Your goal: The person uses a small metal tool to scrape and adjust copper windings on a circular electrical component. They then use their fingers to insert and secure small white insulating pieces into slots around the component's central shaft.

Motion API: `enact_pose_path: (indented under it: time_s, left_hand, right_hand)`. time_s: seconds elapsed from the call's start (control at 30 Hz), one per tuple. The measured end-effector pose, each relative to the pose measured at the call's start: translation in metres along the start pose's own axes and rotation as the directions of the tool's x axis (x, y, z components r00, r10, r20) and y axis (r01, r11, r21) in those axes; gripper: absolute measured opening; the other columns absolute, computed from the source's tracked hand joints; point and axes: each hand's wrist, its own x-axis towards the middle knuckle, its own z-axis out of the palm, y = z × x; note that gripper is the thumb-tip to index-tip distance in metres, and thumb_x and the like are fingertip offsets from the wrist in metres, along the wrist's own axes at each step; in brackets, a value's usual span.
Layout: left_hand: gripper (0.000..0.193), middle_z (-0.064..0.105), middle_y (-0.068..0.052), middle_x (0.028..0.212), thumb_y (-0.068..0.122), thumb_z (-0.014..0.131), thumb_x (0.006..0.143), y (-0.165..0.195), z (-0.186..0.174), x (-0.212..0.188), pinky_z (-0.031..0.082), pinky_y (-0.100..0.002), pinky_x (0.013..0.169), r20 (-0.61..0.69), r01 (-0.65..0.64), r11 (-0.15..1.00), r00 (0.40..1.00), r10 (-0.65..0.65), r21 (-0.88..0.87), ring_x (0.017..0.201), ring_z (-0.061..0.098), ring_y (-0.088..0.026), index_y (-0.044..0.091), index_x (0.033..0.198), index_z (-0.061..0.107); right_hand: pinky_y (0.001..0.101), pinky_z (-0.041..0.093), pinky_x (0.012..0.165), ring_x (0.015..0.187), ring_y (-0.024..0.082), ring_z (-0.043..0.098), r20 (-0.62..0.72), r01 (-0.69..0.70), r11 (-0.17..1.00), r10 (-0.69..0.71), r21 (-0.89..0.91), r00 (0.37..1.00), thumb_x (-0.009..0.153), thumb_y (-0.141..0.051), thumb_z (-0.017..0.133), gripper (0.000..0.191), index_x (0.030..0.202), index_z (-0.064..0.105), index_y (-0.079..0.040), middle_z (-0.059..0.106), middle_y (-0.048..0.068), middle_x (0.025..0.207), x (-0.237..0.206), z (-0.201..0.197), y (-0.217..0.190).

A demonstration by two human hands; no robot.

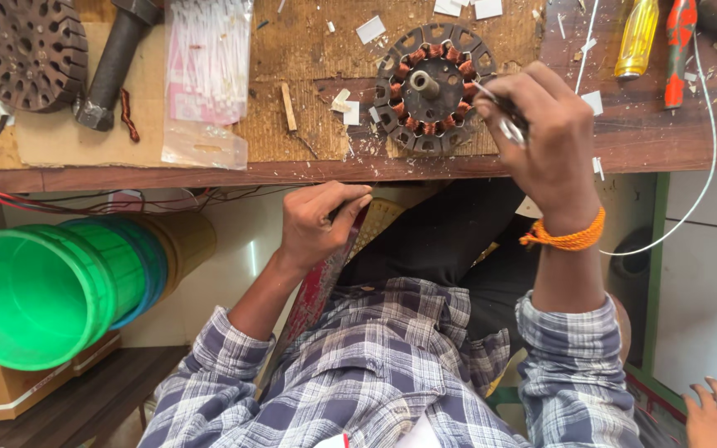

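On the worn wooden surface lies a round dark metal stator with copper wire coils packed around its central hub, resting on a sheet of brown fibreboard near the front edge. The person's right hand sits just at the stator's right rim, fingers pinched closed around a thin silvery metal tool whose tip reaches in toward the coils. A braided orange thread band circles that wrist.

The left hand is down below the edge of the surface, curled shut on the top of a long flat reddish strip that runs down across the person's lap, beside the checked blue-and-white shirt sleeve.

Small white paper slips are scattered just left of the stator, along with a short wooden stick. Further left lies a clear plastic bag of white strips, then a dark metal hammer and a second round slotted metal core at the corner. At the far right of the surface lie a yellow-handled screwdriver and a red-handled one, with a thin white wire looping off the edge.

Under the surface on the left, a stack of green and blue plastic buckets lies on its side. At the bottom right corner another person's hand shows.
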Motion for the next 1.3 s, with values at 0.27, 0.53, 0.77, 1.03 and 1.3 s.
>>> enact_pose_path:
  time_s: [0.27,0.53,0.77,1.03,1.3]
  left_hand:
    - [0.01,0.075,-0.011,0.087,0.0,0.078,0.09,-0.004,-0.012,0.039,0.054,-0.03,0.065,-0.005,-0.01,1.0,1.0,0.01,0.023,0.073,0.074,-0.021,0.001,0.099,0.075]
    - [0.01,0.076,-0.01,0.087,0.001,0.078,0.09,0.048,0.011,0.048,0.055,-0.029,0.065,-0.005,0.0,0.999,1.0,0.0,0.045,0.074,0.074,-0.019,0.001,0.1,0.076]
    - [0.01,0.075,-0.01,0.086,0.001,0.078,0.09,0.068,-0.003,0.053,0.054,-0.029,0.064,-0.007,-0.019,0.999,1.0,0.019,0.043,0.073,0.074,-0.02,0.002,0.1,0.075]
    - [0.01,0.074,-0.009,0.084,0.004,0.079,0.089,0.038,-0.027,0.004,0.053,-0.031,0.062,0.014,-0.047,0.998,0.999,0.046,0.039,0.07,0.071,-0.02,0.003,0.098,0.075]
    - [0.01,0.073,-0.009,0.083,0.003,0.079,0.089,0.061,-0.003,0.018,0.053,-0.03,0.061,0.017,-0.033,0.998,0.999,0.033,0.047,0.068,0.071,-0.019,0.002,0.098,0.075]
  right_hand:
    - [0.0311,0.053,0.069,0.078,0.016,0.069,0.146,0.017,0.993,-0.034,0.116,0.989,0.102,-0.011,0.08,0.019,0.121,0.076,-0.01,0.072,0.006,0.095,0.045,-0.029,-0.004]
    - [0.0332,0.054,0.063,0.075,0.018,0.071,0.163,0.108,0.98,-0.08,-0.168,0.983,0.097,-0.011,0.079,0.012,0.109,0.076,-0.01,0.075,0.004,0.091,0.049,-0.053,-0.005]
    - [0.0315,0.051,0.063,0.075,0.017,0.071,0.099,-0.121,0.986,0.109,0.118,0.989,0.107,-0.011,0.078,0.005,0.11,0.076,-0.008,0.077,0.008,0.093,0.062,-0.09,-0.004]
    - [0.0326,0.048,0.051,0.062,0.017,0.066,0.239,0.263,0.951,-0.221,-0.163,0.946,0.093,-0.019,0.081,0.033,0.126,0.079,-0.014,0.072,0.003,0.082,0.038,-0.031,-0.075]
    - [0.0313,0.051,0.064,0.077,0.016,0.067,0.002,0.12,0.987,-0.121,-0.102,0.993,0.107,-0.011,0.079,0.01,0.105,0.07,-0.007,0.07,0.005,0.095,0.027,-0.067,-0.032]
